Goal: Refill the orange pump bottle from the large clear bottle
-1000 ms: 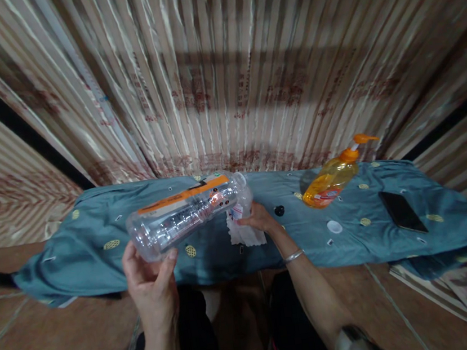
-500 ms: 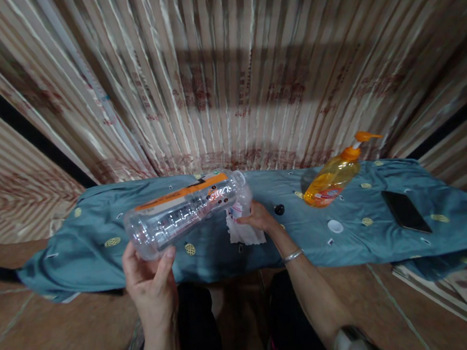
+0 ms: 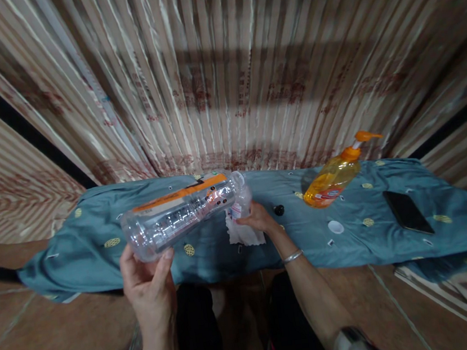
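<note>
Legs (image 3: 197,333), two of them in dark trousers, poke in at the near edge over brown floor tiles (image 3: 66,337). Next up, two bare hands, both busy. Left hand (image 3: 148,282) has its fingers and thumb wrapped round the base of one big clear plastic bottle (image 3: 183,215), orange and grey label on it, tipped over sideways with its open neck pointing right. Right hand (image 3: 258,217), one silver bracelet (image 3: 293,257) on that wrist, is gripping one small clear plastic bottle (image 3: 243,199) near the middle of the bench. The big neck sits right at the top of the little one; can't tell if they're actually touching. Under the small bottle there's one white paper tissue (image 3: 245,237) with wavy edges, lying on one teal pineapple-print cloth (image 3: 210,263).

Over on the right side: one black smartphone (image 3: 408,211) lying flat, one round white disc (image 3: 336,226), and one small black cap-like thing (image 3: 279,210) just right of the right hand. A bit farther back on the right, one orange pump bottle (image 3: 332,180) stands partly full. Far side is all striped beige curtain (image 3: 221,74) with reddish print.
</note>
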Demonstrator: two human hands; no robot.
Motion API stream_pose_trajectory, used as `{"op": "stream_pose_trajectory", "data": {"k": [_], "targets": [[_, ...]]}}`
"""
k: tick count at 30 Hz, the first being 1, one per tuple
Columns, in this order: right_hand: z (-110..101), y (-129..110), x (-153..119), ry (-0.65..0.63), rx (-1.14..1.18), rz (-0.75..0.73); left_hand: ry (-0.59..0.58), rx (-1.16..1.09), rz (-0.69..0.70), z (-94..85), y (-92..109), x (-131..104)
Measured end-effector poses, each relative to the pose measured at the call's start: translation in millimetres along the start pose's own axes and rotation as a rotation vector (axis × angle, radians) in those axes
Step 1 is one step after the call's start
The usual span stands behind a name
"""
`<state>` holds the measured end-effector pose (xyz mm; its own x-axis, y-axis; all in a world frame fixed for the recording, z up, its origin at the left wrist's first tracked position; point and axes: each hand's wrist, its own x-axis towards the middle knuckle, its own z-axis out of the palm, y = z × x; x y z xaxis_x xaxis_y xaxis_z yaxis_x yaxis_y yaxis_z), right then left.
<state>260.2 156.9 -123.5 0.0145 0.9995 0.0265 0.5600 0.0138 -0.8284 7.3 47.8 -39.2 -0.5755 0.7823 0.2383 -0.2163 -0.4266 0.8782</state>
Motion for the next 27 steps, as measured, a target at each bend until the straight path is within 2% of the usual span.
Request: {"op": "stream_pose_trajectory", "data": {"k": [17,27], "targets": [[2.3,6.4,2.6,-0.016,0.008,-0.009,0.01,0.023,0.002,-1.0,-1.5,-1.0],[-0.2,2.2,2.0,-0.006,-0.004,-0.008,0.012,0.009,-0.004,-2.0,-1.7,-1.9]]}}
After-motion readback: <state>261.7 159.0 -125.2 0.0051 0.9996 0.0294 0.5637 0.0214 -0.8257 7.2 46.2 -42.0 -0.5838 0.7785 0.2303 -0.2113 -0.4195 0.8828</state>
